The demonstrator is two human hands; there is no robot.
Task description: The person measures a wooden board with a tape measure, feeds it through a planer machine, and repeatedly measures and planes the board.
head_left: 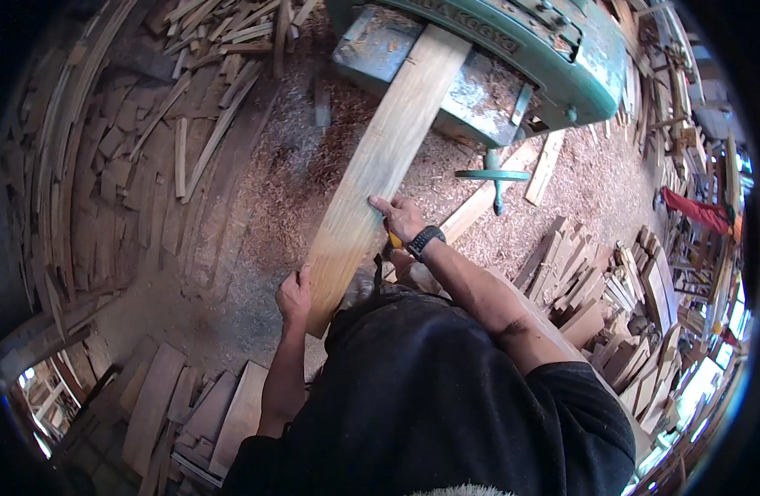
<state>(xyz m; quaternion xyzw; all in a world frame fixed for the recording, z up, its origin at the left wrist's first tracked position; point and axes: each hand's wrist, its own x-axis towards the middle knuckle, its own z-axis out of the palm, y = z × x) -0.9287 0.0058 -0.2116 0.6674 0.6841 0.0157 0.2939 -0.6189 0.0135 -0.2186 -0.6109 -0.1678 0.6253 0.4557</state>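
A long, pale wooden plank [386, 136] slants from my body up to a green woodworking machine [590, 74]. Its far end rests on the machine's metal bed [378, 51] and meets the machine's body. My left hand [295, 298] is closed on the plank's left edge close to the near end. Farther along, my right hand [403, 219] grips the right edge, thumb on top and the other fingers mostly hidden below. A dark watch [425, 240] circles my right wrist. Something yellow [393, 241] shows partly beneath that hand.
Below the bed sticks out a green handwheel [491, 175]. Shavings [586, 190] cover the floor around the machine. Offcuts and strips [231, 33] lie heaped at far left, with board pieces [157, 405] at near left. More wood blocks [574, 273] are piled at right.
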